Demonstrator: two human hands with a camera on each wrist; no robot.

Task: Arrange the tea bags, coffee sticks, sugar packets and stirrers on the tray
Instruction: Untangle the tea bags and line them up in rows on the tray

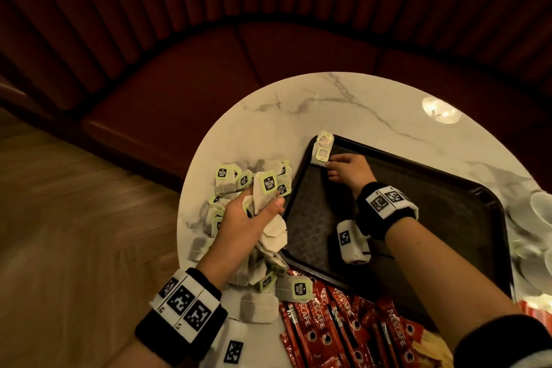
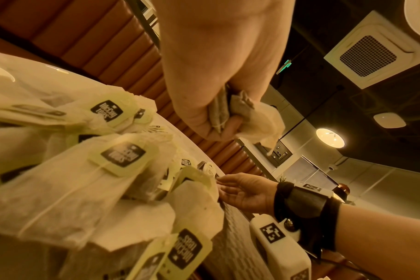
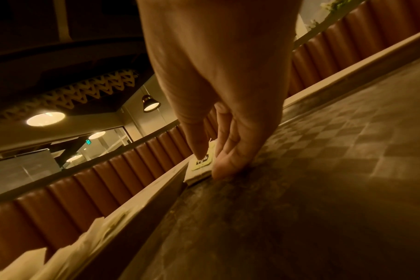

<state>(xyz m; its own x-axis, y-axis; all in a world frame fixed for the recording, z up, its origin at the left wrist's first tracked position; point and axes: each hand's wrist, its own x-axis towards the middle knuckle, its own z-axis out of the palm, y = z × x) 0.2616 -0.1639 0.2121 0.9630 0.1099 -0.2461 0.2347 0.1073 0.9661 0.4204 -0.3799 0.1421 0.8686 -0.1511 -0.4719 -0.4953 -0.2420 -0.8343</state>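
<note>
At six o'clock, nearest the viewer, glossy red coffee sticks (image 1: 343, 326) are lying fanned across the marble table (image 1: 373, 104), their long narrow sachets overlapping. Just beyond them at seven to nine o'clock, a loose heap of tea bags (image 1: 230, 185) is spreading over the tabletop: soft, papery, translucent pouches with pale green square tags on thin strings. The left hand (image 1: 248, 218) is hovering over that heap with its fingers curled, gripping a crumpled bunch of tea bags (image 2: 242, 113) whose gauzy corners are hanging below the palm. At centre to three o'clock a dark rectangular tray (image 1: 448, 197) with rounded corners and a woven, checkered non-slip floor is sitting on the table. The right hand (image 1: 349, 170) is reaching across it toward eleven o'clock, thumb and fingertips pinching the placed tea bags (image 1: 322, 149) that are lying flat in the tray's far left corner against the rim. At four o'clock, white cups (image 1: 537, 212) are showing blurred at the table's edge. The round tabletop is polished white stone with grey veins, catching a ceiling lamp's reflection. Farther off, from ten to two o'clock, a curved booth seat (image 1: 209, 63) of red-brown padded upholstery with vertical channels is wrapping around, above a wood-plank floor (image 1: 74, 188).
</note>
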